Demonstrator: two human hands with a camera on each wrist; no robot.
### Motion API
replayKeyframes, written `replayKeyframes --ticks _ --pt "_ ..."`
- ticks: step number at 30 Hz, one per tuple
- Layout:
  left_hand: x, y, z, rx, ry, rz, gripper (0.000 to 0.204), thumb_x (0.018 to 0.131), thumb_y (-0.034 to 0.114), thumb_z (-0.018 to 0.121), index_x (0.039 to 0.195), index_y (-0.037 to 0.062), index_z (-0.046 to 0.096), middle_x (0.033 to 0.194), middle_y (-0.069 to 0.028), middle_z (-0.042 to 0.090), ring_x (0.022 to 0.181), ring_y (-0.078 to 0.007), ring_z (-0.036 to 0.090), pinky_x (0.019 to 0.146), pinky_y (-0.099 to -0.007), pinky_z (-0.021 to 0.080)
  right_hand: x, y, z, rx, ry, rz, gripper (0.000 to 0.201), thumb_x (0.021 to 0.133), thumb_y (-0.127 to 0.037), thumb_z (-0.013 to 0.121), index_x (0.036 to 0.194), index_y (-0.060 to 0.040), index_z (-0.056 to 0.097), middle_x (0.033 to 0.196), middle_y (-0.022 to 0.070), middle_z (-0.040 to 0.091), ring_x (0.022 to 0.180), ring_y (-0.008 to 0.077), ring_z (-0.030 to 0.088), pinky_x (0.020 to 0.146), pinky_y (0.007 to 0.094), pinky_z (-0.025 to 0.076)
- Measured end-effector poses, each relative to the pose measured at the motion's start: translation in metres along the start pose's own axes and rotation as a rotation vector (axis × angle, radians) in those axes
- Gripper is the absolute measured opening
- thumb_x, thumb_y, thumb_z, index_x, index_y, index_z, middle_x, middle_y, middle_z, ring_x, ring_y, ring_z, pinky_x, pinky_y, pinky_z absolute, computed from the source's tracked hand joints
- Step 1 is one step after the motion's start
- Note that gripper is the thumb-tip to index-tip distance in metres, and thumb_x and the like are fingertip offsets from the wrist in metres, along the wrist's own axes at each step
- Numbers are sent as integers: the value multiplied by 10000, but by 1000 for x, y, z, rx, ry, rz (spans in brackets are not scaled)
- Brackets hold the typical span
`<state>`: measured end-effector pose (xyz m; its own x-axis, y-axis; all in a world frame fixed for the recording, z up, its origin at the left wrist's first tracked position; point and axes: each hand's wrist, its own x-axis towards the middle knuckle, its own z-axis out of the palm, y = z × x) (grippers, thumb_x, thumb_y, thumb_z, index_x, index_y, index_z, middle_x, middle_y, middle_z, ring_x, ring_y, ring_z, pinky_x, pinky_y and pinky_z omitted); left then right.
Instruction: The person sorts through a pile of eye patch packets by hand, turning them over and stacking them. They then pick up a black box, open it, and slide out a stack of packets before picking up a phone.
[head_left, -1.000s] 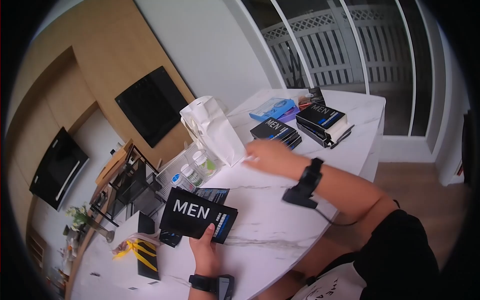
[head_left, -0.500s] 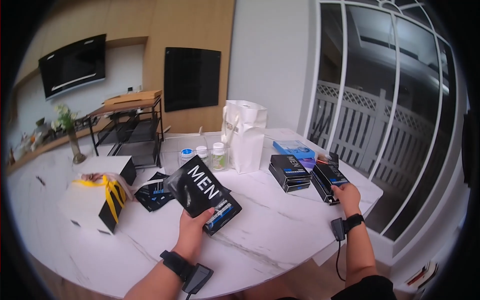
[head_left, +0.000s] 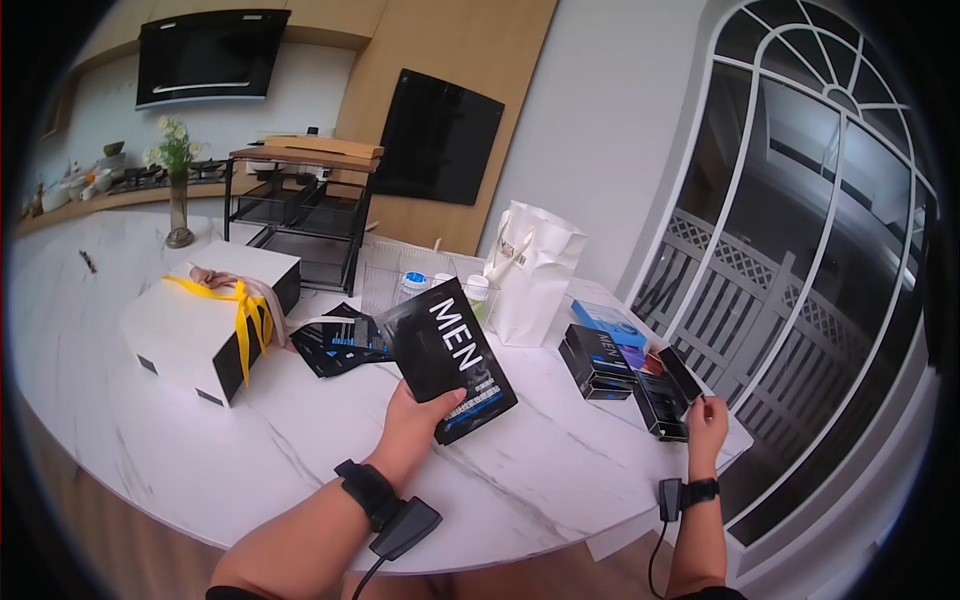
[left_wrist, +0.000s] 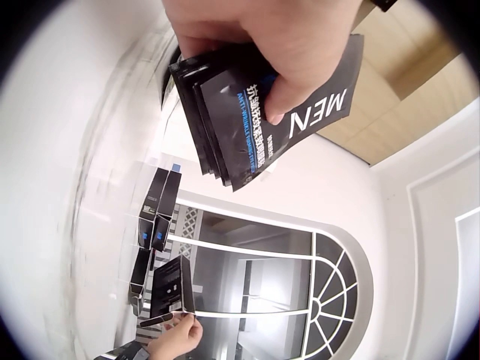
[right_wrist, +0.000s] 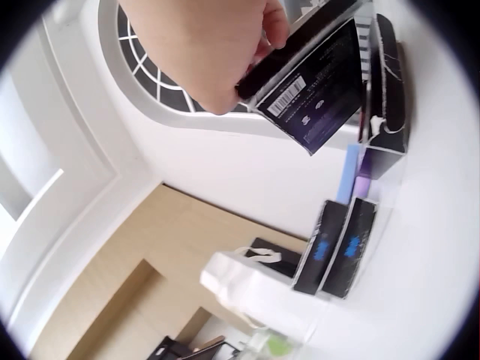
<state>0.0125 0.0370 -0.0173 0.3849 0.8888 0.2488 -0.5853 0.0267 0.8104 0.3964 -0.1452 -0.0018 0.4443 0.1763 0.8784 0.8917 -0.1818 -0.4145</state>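
My left hand (head_left: 415, 425) grips a small stack of black foil sachets (head_left: 465, 360) marked MEN, thumb across the front. Several packet edges (left_wrist: 202, 139) show in the left wrist view. At the table's right side my right hand (head_left: 708, 425) pinches the edge of a black box (head_left: 682, 375), which is raised at a tilt above another black box (head_left: 660, 405). A barcode and small print show on the raised box (right_wrist: 319, 94) in the right wrist view. Just left of it, two black MEN boxes (head_left: 597, 360) lie stacked.
Behind the stack lie a blue box (head_left: 605, 320) and a purple one. A white paper bag (head_left: 540, 280) and a clear bin of bottles (head_left: 412, 285) stand at the back. More black sachets (head_left: 335, 345) lie left, beside a white box (head_left: 200, 310) with yellow ribbon.
My right hand has reached to the boxes on the right, taken hold of one and tilted it up. The left hand still holds the sachets. The head view has turned.
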Motion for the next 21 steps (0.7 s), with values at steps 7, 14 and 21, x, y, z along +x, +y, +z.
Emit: replayKeyframes --ticks 7,14,21 --pt "1 2 -1 -71 -7 13 349 802 97 612 1107 -15 485 1009 -59 586 910 -116 550 814 -245 426 -69 -127 -43 45 -126 -318 111 676 -9 618 717 -48 522 737 72 556 601 172 535 479 253 419" --pt "-7 25 11 -95 -41 18 363 832 113 565 1164 35 439 1084 -51 554 956 -139 563 820 -273 474 -129 -170 -46 23 -586 -532 149 592 -115 692 676 -90 571 765 16 588 664 195 558 529 301 450" --pt "-31 24 39 -113 -282 -93 387 787 37 600 1152 9 474 1080 -77 564 1001 -171 545 870 -288 443 -128 -184 -66 501 -470 -170 600 620 -237 758 1113 -15 498 1072 117 538 952 221 531 836 319 405"
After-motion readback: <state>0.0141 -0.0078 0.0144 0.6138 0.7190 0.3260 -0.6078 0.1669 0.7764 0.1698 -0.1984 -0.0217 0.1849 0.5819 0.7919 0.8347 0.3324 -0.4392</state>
